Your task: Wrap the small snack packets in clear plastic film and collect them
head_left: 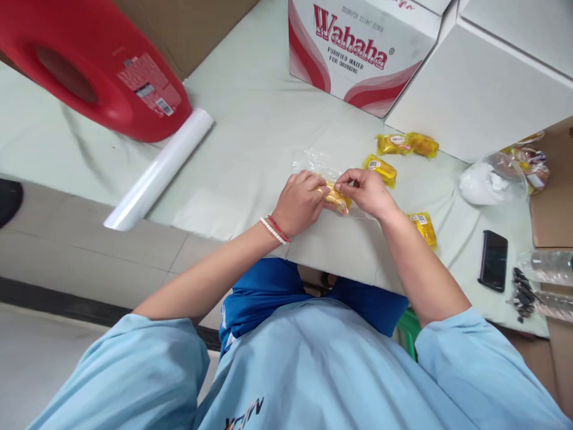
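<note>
A yellow-wrapped snack packet (338,200) lies on a piece of clear plastic film (308,160) near the table's front edge. My left hand (299,202), with a white bead bracelet and a red cord at the wrist, is closed over the packet's left part. At its right edge, the thumb and forefinger of my right hand (367,192) are pinched together. Whether they also grip the film cannot be made out. Just beyond my right hand is another yellow snack packet (380,171). One more yellow packet (422,230) lies beside my right forearm.
Farther back lie joined yellow packets (407,144), before a Wahaha carton (358,54) and a white box (483,83). Left are a white roll (159,170) and a large red jug (102,71). Right are a phone (493,261), a clear bag (490,179) and plastic bottles (548,266).
</note>
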Motion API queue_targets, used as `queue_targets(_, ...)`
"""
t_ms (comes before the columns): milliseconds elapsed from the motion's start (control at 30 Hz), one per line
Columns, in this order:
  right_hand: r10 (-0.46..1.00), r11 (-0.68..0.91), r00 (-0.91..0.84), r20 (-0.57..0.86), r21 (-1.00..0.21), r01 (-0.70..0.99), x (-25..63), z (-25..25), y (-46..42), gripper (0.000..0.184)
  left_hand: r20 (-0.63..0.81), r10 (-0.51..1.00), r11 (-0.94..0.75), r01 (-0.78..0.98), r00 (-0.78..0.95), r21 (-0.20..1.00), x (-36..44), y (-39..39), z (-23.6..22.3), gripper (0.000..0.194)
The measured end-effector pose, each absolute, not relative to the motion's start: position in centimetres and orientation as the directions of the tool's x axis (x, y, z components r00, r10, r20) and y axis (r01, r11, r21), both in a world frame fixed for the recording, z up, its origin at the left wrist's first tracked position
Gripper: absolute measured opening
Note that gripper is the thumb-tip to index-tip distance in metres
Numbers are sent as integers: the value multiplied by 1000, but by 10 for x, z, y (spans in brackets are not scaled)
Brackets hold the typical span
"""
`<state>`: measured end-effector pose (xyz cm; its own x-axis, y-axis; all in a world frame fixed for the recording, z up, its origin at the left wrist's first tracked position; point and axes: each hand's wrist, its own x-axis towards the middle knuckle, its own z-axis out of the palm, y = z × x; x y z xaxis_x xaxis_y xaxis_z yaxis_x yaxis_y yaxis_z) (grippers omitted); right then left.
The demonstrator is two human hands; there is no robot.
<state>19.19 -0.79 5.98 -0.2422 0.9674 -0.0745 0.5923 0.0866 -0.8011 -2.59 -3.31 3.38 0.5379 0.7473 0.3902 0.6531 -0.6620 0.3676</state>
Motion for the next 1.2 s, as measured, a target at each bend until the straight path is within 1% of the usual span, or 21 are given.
queue_targets(167, 925, 40, -339, -171, -844, 534, 194, 67, 3, 27, 421, 745, -661, 654, 517, 368, -19, -38, 34, 26)
queue_targets(267, 899, 21, -386, -208, -858, 513, 197, 69, 9, 32, 430, 726, -684, 635, 537, 360, -15, -41, 34, 28)
queue_targets(333, 901, 68, -397, -174, -848, 525, 198, 70, 12, 29, 412, 709, -704, 610, 572, 365, -12, -43, 34, 29)
queue_targets(433, 924, 198, -379, -41, -798, 569, 198, 66, 14, 21, 387, 702, -712, 596, 598, 371, -10, -45, 32, 29)
queue_targets(500, 930, 243, -366, 21, -784, 572, 198, 61, 14, 19, 387, 712, -702, 609, 586, 369, -8, -46, 31, 29)
queue_targets(567, 935, 213, -354, 11, -815, 539, 200, 55, 12, 22, 394, 728, -685, 628, 562, 370, -6, -48, 29, 30)
queue_targets(700, 929, 40, -348, -130, -896, 443, 206, 48, 13, 34, 398, 756, -651, 662, 520, 372, 0, -55, 27, 33)
queue_targets(767, 912, -12, -368, -184, -906, 423, 210, 48, 17, 38, 388, 759, -648, 666, 523, 369, 2, -58, 26, 33)
queue_targets(800, 911, -13, -366, -190, -900, 435, 213, 47, 20, 38, 383, 764, -642, 671, 520, 371, 3, -59, 26, 32)
queue_targets(833, 920, 6, -349, -179, -883, 469, 215, 46, 24, 36, 381, 770, -634, 677, 511, 373, 4, -60, 26, 31)
queue_targets(900, 961, 93, -265, -85, -801, 592, 218, 43, 35, 33, 388, 781, -619, 690, 490, 374, 5, -60, 25, 29)
queue_targets(967, 976, 194, -210, 56, -654, 731, 218, 37, 47, 30, 396, 782, -616, 697, 481, 368, 6, -59, 24, 29)
queue_targets(1000, 972, 230, -209, 103, -575, 785, 217, 34, 53, 34, 396, 779, -620, 695, 487, 365, 6, -59, 24, 29)
queue_targets(1033, 969, 248, -219, 117, -504, 827, 215, 31, 58, 41, 392, 776, -625, 691, 495, 364, 6, -58, 23, 30)
queue_targets(1067, 968, 249, -229, 100, -445, 860, 212, 29, 62, 50, 386, 775, -626, 689, 500, 365, 6, -58, 23, 32)
queue_targets(1133, 976, 207, -217, 13, -353, 912, 207, 27, 69, 64, 373, 783, -618, 691, 499, 375, 5, -58, 22, 35)
queue_targets(1200, 982, 139, -170, -86, -287, 948, 201, 31, 74, 69, 359, 798, -599, 699, 484, 390, 4, -58, 22, 39)
